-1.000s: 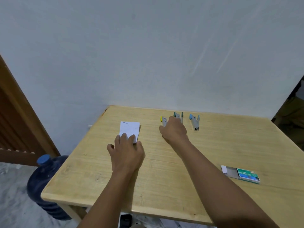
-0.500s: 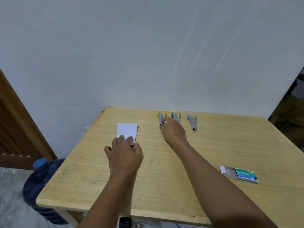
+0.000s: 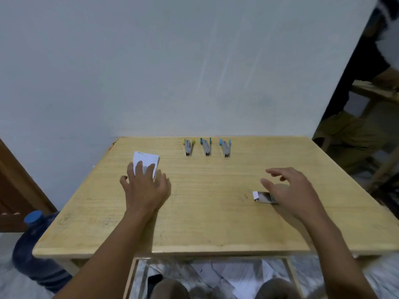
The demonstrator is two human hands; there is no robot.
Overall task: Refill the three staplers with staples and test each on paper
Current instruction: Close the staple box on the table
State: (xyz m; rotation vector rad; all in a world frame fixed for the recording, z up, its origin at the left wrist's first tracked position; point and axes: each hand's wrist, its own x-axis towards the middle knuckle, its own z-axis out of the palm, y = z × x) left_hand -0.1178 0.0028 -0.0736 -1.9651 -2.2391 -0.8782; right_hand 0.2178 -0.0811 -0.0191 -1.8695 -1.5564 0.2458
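Right hand (image 3: 289, 190), fingers spread and gripping nothing, hovers over the small grey staple box with white flap (image 3: 262, 197) near the right edge of the wooden tabletop (image 3: 216, 223); box pokes out left of the palm, long axis left-right. Left hand (image 3: 146, 186) lies flat, fingers open, on the white paper slip (image 3: 145, 159) toward the far-left corner. Three grey staplers, yellow-tipped (image 3: 188, 146), teal-tipped (image 3: 206, 146) and blue-tipped (image 3: 225, 147), sit along the far edge, well apart from both hands. Nothing blocks the way.

Water jug (image 3: 36, 244) on floor — beside table (image 3: 216, 212).
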